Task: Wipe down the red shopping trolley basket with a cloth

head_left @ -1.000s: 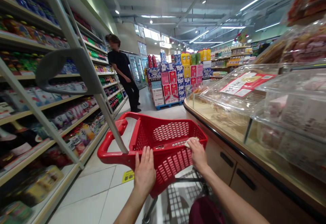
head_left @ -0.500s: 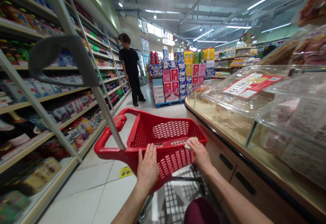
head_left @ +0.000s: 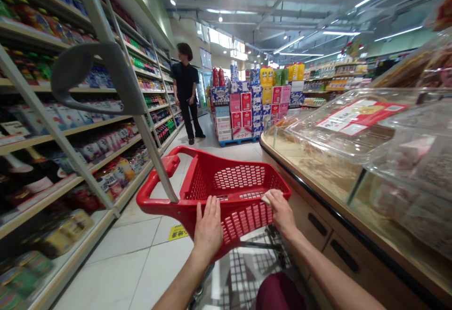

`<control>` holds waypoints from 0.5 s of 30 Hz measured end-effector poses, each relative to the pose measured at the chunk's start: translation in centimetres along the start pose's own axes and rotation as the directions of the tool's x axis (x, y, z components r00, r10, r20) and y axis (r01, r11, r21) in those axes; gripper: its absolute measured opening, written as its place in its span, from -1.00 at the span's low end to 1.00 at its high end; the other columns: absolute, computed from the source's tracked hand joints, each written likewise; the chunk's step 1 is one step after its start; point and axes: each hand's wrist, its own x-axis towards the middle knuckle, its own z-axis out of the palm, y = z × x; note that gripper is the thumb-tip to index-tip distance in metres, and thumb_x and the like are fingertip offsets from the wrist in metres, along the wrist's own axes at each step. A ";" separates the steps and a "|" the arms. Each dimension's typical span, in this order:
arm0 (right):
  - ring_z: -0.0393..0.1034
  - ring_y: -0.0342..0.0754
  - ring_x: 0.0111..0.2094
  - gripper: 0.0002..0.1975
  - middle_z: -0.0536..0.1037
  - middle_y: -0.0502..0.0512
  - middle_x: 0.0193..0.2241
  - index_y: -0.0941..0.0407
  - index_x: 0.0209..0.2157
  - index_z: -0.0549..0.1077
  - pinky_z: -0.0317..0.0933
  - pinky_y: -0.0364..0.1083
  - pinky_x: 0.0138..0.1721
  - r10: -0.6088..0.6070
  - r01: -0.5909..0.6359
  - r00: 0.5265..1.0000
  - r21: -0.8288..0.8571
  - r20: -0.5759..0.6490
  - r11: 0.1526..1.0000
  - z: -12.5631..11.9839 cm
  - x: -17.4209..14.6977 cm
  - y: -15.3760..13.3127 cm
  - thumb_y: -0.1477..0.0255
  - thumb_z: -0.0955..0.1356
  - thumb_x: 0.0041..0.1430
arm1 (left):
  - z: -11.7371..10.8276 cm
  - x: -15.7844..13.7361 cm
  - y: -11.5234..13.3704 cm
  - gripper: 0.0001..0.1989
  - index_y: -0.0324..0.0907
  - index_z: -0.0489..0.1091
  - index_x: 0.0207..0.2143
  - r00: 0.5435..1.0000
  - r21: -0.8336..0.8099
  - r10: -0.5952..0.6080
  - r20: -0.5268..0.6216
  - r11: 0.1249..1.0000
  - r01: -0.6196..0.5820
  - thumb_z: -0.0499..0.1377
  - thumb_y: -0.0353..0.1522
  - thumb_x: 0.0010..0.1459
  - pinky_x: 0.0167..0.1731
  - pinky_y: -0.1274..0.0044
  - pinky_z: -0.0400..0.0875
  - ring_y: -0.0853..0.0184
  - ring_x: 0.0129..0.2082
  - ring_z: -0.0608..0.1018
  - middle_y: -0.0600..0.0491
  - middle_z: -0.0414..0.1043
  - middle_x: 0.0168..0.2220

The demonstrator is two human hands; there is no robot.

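Observation:
In front of me stands a red plastic shopping basket cart (head_left: pixel 240 220), its slotted side facing me. My left hand (head_left: pixel 208 229) lies flat against the near side just under the rim, fingers stretched out. A white cloth (head_left: pixel 269 196) is pinched in my right hand (head_left: pixel 281 209), which presses it to the rim near the right end. Part of the cloth is hidden under the fingers. From the cart's left end a grey metal pole (head_left: pixel 155 152) rises at a slant, with a dark grey loop handle (head_left: pixel 102 79) at its upper part.
Shelves of bottles and cans (head_left: pixel 84 152) line the left side. A display counter with clear food boxes (head_left: pixel 353 122) runs close along the right. Ahead are stacked drink cartons (head_left: pixel 243 112) and a person in black (head_left: pixel 185 89). A yellow sticker (head_left: pixel 177 232) marks the tiled floor.
The view has turned slightly left, so most things sit farther right. The person ahead has turned and now has hands together in front. My hands keep nearly the same places on the cart.

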 end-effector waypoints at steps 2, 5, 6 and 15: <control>0.11 -0.04 0.07 -0.57 0.33 0.06 0.01 0.05 -0.08 0.37 0.05 0.02 0.05 -0.090 0.089 0.996 0.036 0.022 0.995 0.1 0.0 -0.5 0.62 0.16 0.02 | 0.0 -0.1 -0.1 -0.39 -0.37 0.04 0.11 1.000 0.008 0.017 0.001 1.000 -0.017 -0.06 -0.41 -0.06 0.15 0.24 -0.30 0.21 0.19 0.00 -0.10 -0.01 0.17; 0.16 -0.01 0.04 -0.57 0.37 0.10 -0.03 0.07 -0.10 0.39 0.08 0.06 0.03 0.090 -0.091 0.995 -0.007 -0.031 0.996 -0.2 0.4 -0.4 0.62 0.15 0.00 | 0.0 -0.3 -0.1 -0.39 -0.35 0.04 0.11 0.999 0.022 0.043 -0.007 0.999 -0.043 -0.07 -0.41 -0.06 0.15 0.25 -0.27 0.21 0.19 0.00 -0.10 0.01 0.17; 0.18 0.00 0.02 -0.56 0.39 0.12 -0.05 0.09 -0.11 0.39 0.08 0.06 0.02 0.153 -0.154 0.987 -0.021 -0.054 0.988 -0.2 0.5 -0.4 0.63 0.15 -0.01 | 0.0 -0.4 -0.1 -0.39 -0.35 0.03 0.11 0.999 0.027 0.041 -0.011 0.999 -0.041 -0.07 -0.41 -0.06 0.15 0.24 -0.27 0.20 0.19 -0.01 -0.10 0.01 0.17; 0.15 0.00 0.05 -0.59 0.39 0.10 -0.04 0.07 -0.09 0.38 0.07 0.08 0.03 0.054 -0.054 0.998 0.001 -0.036 0.999 0.2 0.5 -1.4 0.60 0.15 0.05 | 0.5 -0.8 -0.1 -0.38 -0.34 0.01 0.12 0.999 0.048 0.044 -0.009 0.998 -0.043 -0.06 -0.41 -0.06 0.15 0.23 -0.31 0.19 0.20 -0.05 -0.10 -0.01 0.18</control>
